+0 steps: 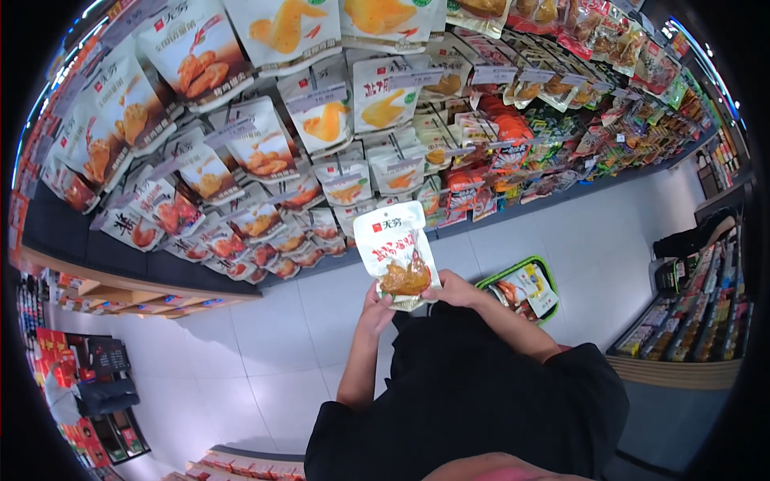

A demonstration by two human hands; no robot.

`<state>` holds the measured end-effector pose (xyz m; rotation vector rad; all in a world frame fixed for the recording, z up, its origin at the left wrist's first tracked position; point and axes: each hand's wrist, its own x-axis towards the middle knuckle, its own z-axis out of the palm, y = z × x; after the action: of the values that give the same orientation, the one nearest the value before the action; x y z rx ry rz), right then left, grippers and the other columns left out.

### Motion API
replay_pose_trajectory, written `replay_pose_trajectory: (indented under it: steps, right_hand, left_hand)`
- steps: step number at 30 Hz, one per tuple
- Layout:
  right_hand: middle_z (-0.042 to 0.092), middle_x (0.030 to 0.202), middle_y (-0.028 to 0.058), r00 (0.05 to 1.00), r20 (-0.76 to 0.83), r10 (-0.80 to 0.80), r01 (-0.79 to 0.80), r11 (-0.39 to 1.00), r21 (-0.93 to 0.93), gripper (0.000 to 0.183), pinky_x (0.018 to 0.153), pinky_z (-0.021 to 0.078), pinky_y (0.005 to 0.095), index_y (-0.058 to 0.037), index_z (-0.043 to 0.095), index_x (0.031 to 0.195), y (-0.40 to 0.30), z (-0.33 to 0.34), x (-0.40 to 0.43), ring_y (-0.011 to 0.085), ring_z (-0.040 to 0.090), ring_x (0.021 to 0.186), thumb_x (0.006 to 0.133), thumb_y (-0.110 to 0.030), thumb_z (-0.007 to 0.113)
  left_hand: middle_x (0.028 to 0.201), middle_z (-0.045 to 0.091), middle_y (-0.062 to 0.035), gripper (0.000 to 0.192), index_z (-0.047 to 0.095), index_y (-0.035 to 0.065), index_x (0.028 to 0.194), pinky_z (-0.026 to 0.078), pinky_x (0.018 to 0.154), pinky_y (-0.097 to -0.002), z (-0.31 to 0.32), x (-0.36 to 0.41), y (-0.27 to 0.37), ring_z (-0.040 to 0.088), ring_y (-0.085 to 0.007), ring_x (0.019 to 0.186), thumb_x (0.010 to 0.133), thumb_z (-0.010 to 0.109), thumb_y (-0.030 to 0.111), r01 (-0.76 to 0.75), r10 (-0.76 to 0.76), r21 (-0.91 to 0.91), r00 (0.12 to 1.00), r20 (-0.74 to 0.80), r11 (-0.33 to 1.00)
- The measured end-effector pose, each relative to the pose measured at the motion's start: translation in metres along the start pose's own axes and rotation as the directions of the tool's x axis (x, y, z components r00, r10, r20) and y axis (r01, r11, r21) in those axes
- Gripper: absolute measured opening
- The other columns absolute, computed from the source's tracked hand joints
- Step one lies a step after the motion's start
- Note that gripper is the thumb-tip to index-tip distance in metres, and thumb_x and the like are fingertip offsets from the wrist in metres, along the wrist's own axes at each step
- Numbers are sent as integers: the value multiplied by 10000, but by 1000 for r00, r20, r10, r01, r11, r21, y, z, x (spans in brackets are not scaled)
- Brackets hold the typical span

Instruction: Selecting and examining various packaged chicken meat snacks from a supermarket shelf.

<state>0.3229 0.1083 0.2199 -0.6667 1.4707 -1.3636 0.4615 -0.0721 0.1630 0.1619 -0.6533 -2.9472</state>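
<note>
Both my hands hold one white snack pouch (398,249) upright in front of my body, its printed front facing me. My left hand (379,306) grips the lower left corner, thumb on the front. At the lower right edge, my right hand (450,290) pinches the same pouch. The pouch bears red and black writing, and brown food shows on its lower half. Behind it, rows of similar white pouches (322,120) hang on hooks with price tags.
A green-rimmed shopping basket (547,270) with several packs stands on the tiled floor (271,343) to my right. A wooden shelf end (198,300) juts out at left. One person (66,391) is at far left, another (692,240) by the right-hand shelves.
</note>
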Motion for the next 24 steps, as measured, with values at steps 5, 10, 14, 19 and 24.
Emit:
replay_pose_trajectory:
  steps: [5,10,14,19,24]
  right_hand:
    - [655,1067,51,995,49,-92,96,991,-90,430,888,445,290,7,604,1160,-18,-6,3,113,564,982,844,-262,714]
    - [642,1113,74,984,-140,-110,97,991,-94,367,920,440,295,22,588,1167,-33,-31,7,142,583,1010,921,-250,595]
    - [626,967,24,910,-330,-250,179,957,-230,346,789,440,271,25,599,1107,-49,-66,-17,104,545,880,949,-278,548]
    - [624,868,28,899,-306,-315,198,913,-357,265,750,444,292,14,600,1051,-75,-141,-11,99,529,811,950,-222,534]
    - [612,808,70,828,-261,-496,311,794,-522,273,711,453,310,30,588,1028,-173,-217,-36,137,543,749,947,-224,528]
  left_hand:
    - [1274,538,-107,568,420,14,1328,402,1034,-389,1,11,44,509,-218,1195,822,678,29,33,-54,260,996,72,965]
    - [1280,532,-75,563,474,-2,1306,430,992,-332,66,67,99,505,-170,1175,800,713,55,-66,-230,847,949,217,527]
    - [1199,566,-71,562,421,2,1321,447,920,-300,115,120,87,537,-125,1067,844,695,122,-14,-385,826,880,278,563]
    - [1053,611,-68,587,307,-2,1352,483,807,-272,160,152,57,560,-107,947,886,640,126,-126,-220,902,947,233,413]
    - [1079,620,-101,588,274,6,1372,470,743,-253,255,205,59,573,-96,855,900,609,106,-118,-264,957,946,189,265]
